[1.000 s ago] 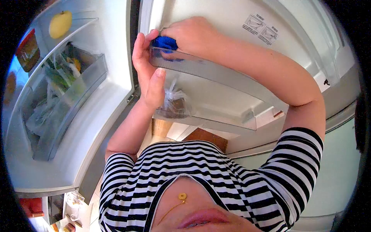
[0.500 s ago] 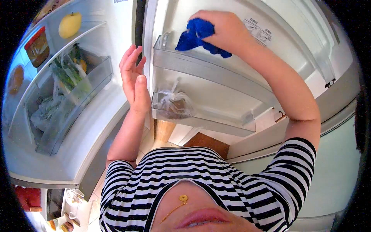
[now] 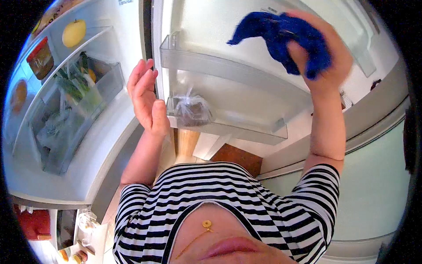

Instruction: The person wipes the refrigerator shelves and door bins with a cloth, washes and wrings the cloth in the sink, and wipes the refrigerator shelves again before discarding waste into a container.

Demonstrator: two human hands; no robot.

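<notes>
One blue cloth [image 3: 281,37], far right, bunched in the right hand [image 3: 337,61]; fingers clamped round it, thumb pressed across its near side. Loose corner juts left, in front of the white inner panel of the refrigerator door [image 3: 215,22]. Edge of this hand blurred.

Left hand [image 3: 147,101] raised, holding nothing. Fingers loosely bent, lying close together, thumb apart from them. Position: left of the door's clear bins, near the gap between door and refrigerator compartment [image 3: 125,39]. Contact with the door edge: cannot tell.

Door, two clear bins. Far bin [image 3: 233,68] lies between the hands. Near bin [image 3: 246,129] has a knotted plastic bag [image 3: 192,110] at its left end; contents unclear.

Compartment, far left: yellow fruit [image 3: 74,33] on a shelf, red-lidded jar [image 3: 40,60] to its left. Nearer, a clear bin of leafy greens [image 3: 74,86] and plastic wrapping.

Nearest: striped shirt [image 3: 228,185], gold pendant [image 3: 206,223].
</notes>
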